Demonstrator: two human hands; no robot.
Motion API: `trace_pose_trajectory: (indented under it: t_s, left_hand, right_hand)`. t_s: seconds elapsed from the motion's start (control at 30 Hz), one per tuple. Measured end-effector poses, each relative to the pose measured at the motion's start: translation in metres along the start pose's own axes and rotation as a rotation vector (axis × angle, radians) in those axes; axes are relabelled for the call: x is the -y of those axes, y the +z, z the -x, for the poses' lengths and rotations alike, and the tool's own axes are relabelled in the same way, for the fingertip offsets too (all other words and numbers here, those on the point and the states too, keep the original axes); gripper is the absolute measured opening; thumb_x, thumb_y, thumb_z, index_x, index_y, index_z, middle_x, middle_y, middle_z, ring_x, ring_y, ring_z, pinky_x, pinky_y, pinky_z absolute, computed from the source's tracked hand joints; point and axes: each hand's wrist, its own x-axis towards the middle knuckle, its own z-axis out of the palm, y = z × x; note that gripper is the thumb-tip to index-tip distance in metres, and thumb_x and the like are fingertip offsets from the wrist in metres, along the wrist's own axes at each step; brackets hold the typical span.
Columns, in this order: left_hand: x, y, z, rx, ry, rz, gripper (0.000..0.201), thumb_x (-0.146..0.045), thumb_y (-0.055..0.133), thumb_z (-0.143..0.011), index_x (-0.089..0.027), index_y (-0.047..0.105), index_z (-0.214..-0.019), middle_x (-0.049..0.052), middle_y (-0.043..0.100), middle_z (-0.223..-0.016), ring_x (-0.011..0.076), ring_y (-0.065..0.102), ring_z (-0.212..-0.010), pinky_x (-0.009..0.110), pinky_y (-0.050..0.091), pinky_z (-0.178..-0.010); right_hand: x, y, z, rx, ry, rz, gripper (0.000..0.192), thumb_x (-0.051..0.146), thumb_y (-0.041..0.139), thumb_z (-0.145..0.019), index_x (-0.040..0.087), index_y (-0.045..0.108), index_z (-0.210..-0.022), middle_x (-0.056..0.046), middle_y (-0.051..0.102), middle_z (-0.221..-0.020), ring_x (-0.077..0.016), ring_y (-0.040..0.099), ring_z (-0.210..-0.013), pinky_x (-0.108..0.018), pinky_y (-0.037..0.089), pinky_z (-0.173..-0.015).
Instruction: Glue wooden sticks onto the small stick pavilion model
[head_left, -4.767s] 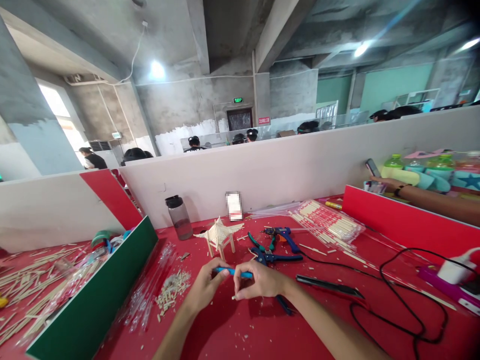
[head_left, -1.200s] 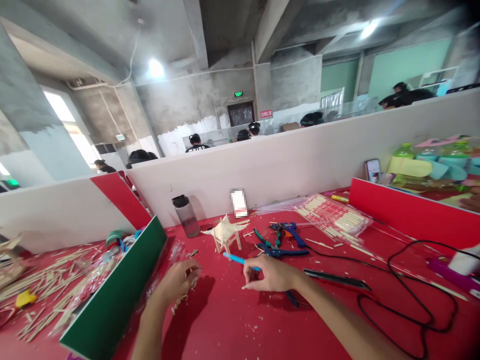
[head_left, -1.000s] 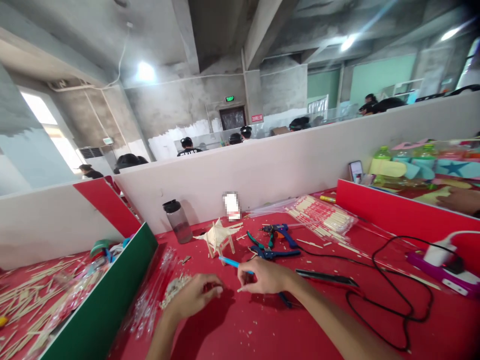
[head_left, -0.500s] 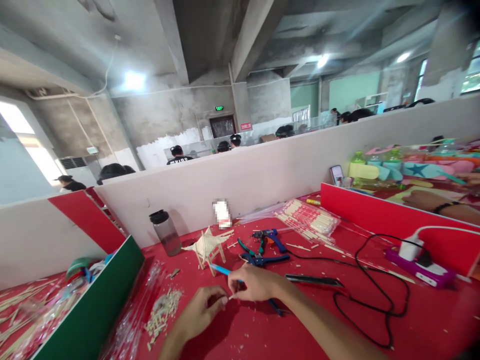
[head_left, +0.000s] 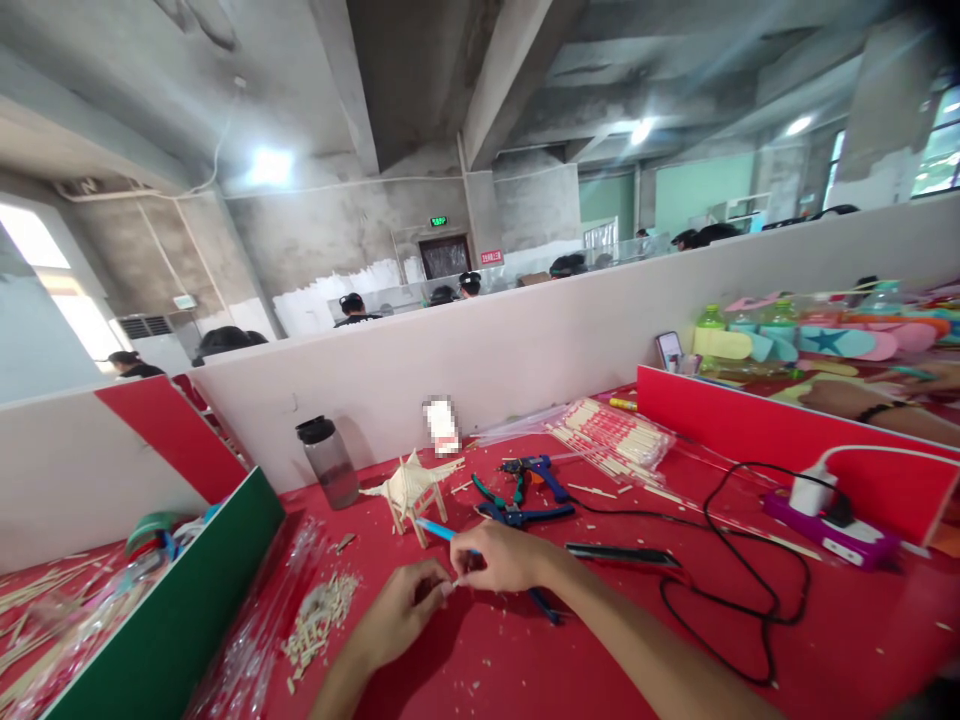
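Red tabletop, lower centre of frame: the left hand, a second ago off at the pile of pale cut stick scraps, is now meeting the right hand, fingertips pinching a small pale stick piece between them. Right fingers are also gripping a slim blue-handled tool. The small stick-built pavilion model is standing just beyond.

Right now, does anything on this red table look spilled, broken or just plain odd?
Mostly litter: a loose heap of short cut stick pieces lies spilled left of the left hand, and pale chips dot the red table. The small stick pavilion seems to lean, its roof sticks splayed unevenly. A black cord loops loosely across the surface.
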Motion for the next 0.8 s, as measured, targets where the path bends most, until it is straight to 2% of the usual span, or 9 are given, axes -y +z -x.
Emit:
trace_pose_trajectory:
  t_s: [0.13, 0.3, 0.5, 0.7, 0.8]
  left_hand:
    - [0.002, -0.001, 0.001, 0.015, 0.012, -0.025, 0.045, -0.057, 0.048, -0.094, -0.015, 0.060, -0.083, -0.001, 0.050, -0.068, 0.0128, 0.042, -0.064, 0.026, 0.031, -0.060]
    - [0.000, -0.005, 0.003, 0.031, 0.017, -0.030, 0.043, -0.055, 0.049, -0.095, -0.015, 0.060, -0.083, 0.000, 0.054, -0.070, 0.0130, 0.045, -0.065, 0.026, 0.035, -0.062]
    - [-0.005, -0.008, 0.005, 0.010, 0.120, -0.014, 0.037, -0.049, 0.048, -0.096, -0.016, 0.061, -0.086, 0.002, 0.059, -0.078, 0.0143, 0.050, -0.071, 0.025, 0.039, -0.067]
    - [-0.002, -0.014, 0.004, -0.175, 0.106, -0.034, 0.034, -0.045, 0.049, -0.094, -0.017, 0.056, -0.076, -0.001, 0.053, -0.070, 0.0138, 0.046, -0.066, 0.025, 0.037, -0.063]
    - [-0.003, -0.020, 0.005, -0.203, 0.059, -0.055, 0.034, -0.046, 0.049, -0.092, -0.018, 0.058, -0.077, -0.002, 0.053, -0.069, 0.0139, 0.047, -0.065, 0.025, 0.038, -0.062]
  right_hand:
    - [0.002, 0.000, 0.000, -0.001, 0.009, 0.053, 0.008, 0.023, 0.071, -0.082, 0.017, 0.066, -0.086, 0.001, 0.068, -0.078, -0.0114, 0.059, -0.069, -0.019, 0.040, -0.064]
    - [0.004, 0.001, -0.001, 0.002, -0.028, 0.036, 0.007, 0.020, 0.070, -0.081, 0.017, 0.066, -0.086, 0.002, 0.065, -0.076, -0.0104, 0.058, -0.068, -0.018, 0.040, -0.063]
    - [0.010, -0.004, 0.001, -0.016, -0.016, -0.059, 0.010, 0.023, 0.072, -0.081, 0.017, 0.066, -0.087, 0.002, 0.065, -0.076, -0.0111, 0.058, -0.068, -0.019, 0.042, -0.064]
    - [0.011, -0.008, 0.002, -0.050, -0.013, -0.127, 0.014, 0.028, 0.073, -0.082, 0.017, 0.065, -0.087, 0.001, 0.066, -0.078, -0.0114, 0.057, -0.068, -0.020, 0.043, -0.065]
    - [0.011, -0.008, 0.002, -0.059, -0.026, -0.124, 0.013, 0.028, 0.072, -0.084, 0.017, 0.066, -0.087, 0.000, 0.068, -0.081, -0.0121, 0.059, -0.070, -0.021, 0.044, -0.067]
